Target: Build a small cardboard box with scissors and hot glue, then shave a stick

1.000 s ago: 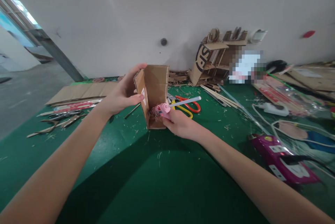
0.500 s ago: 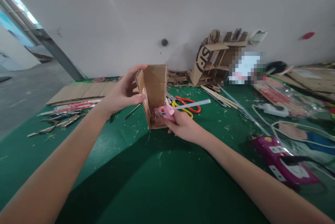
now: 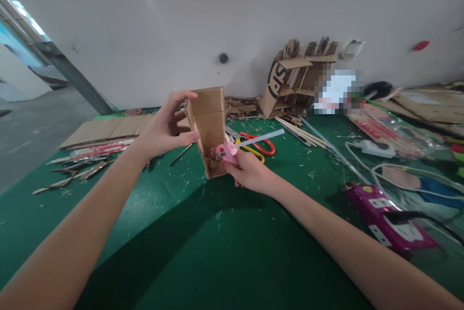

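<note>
My left hand (image 3: 165, 126) grips the left wall of a small open cardboard box (image 3: 209, 111), thumb on the near edge and fingers over the top and behind. The box stands on the green table, tilted slightly. In my right hand (image 3: 250, 172) is a pink glue gun (image 3: 228, 152), its nozzle end pointing into the lower inside of the box. A translucent glue stick (image 3: 263, 137) sticks out of the gun's back toward the right. Just behind my right hand lie scissors with red-orange handles (image 3: 268, 146) and a yellow-handled tool (image 3: 258, 156).
A cardboard shelf model (image 3: 273, 88) stands by the wall, with cardboard scraps (image 3: 242, 108) beside it. Thin wooden sticks (image 3: 302, 132) lie in front. At right are a purple power strip (image 3: 387, 218) and cables. Flat cardboard (image 3: 105, 131) and metal tools (image 3: 94, 169) lie at left.
The box leans a little more to the left, and the glue gun has shifted slightly left with it. The whole view has moved slightly. Both hands keep their hold.
</note>
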A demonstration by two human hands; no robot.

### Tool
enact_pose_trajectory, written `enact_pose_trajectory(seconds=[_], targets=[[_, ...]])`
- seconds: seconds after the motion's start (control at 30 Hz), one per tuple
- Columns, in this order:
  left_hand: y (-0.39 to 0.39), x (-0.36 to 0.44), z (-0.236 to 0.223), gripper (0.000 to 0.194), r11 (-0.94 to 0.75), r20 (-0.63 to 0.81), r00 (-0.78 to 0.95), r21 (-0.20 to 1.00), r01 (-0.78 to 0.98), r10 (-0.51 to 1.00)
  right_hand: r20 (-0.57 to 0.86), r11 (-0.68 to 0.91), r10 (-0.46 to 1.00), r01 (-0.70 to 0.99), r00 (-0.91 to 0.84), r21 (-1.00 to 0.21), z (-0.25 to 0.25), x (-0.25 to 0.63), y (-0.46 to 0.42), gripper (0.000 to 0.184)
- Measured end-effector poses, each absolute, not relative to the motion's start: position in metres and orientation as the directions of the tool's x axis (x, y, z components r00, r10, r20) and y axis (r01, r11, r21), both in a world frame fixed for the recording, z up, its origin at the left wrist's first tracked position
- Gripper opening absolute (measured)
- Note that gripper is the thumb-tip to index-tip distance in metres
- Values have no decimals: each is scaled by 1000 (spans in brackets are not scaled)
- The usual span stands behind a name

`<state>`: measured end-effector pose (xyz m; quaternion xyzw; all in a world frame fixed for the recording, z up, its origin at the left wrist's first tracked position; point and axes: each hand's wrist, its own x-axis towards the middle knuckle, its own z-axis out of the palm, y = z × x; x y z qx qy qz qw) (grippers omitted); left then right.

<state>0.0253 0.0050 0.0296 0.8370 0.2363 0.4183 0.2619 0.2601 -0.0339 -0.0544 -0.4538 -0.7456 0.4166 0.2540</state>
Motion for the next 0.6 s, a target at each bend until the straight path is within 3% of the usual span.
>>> enact_pose_trajectory(seconds=[0.3,0.47,0.6], targets=[[5,28,29,69,-728,567,539,672,134,623,116,405,854,510,-507,-759,-50,252,-26,28],[0,30,31,73,-687,515,500,681,254,696,-56,205,871,464,-488,-862,-44,257,-32,29],[-4,30,35,55,-739,600,435,500,453,672,-49,106,922,372,-384,-922,-42,273,-42,29]])
